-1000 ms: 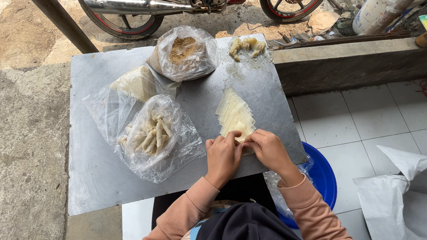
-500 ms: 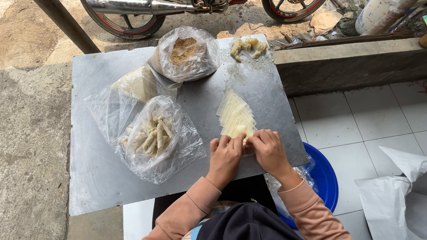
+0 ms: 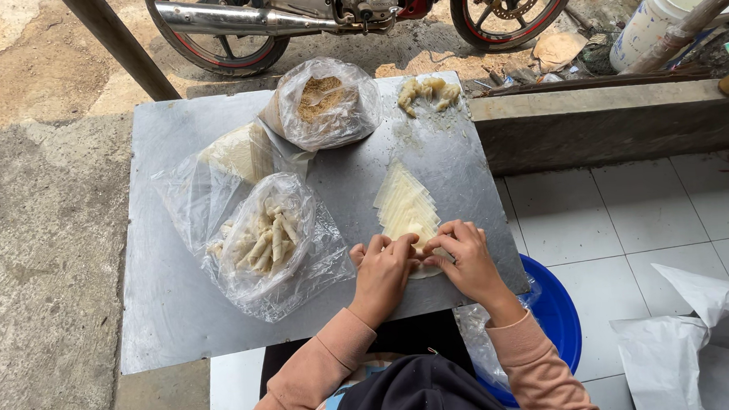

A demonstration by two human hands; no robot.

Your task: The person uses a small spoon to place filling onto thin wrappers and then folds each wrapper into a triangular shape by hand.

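1. Left hand (image 3: 382,272) and right hand (image 3: 465,259), fingers curled together, press a pale wrapper sheet (image 3: 405,204) near the worktop (image 3: 179,314) edge at 6 o'clock.
2. Bag of rolls (image 3: 271,243) lies at 9 o'clock; bare metal beyond.

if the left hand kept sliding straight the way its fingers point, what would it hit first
The left hand points up the board, slightly right. It would probably first meet the stack of pale wrapper sheets that its fingers already touch; beyond lies bare metal board.

Wrapper stack (image 3: 404,201) on table (image 3: 179,323), bagged rolls (image 3: 266,239) left (crumbs bag (image 3: 323,99) behind)
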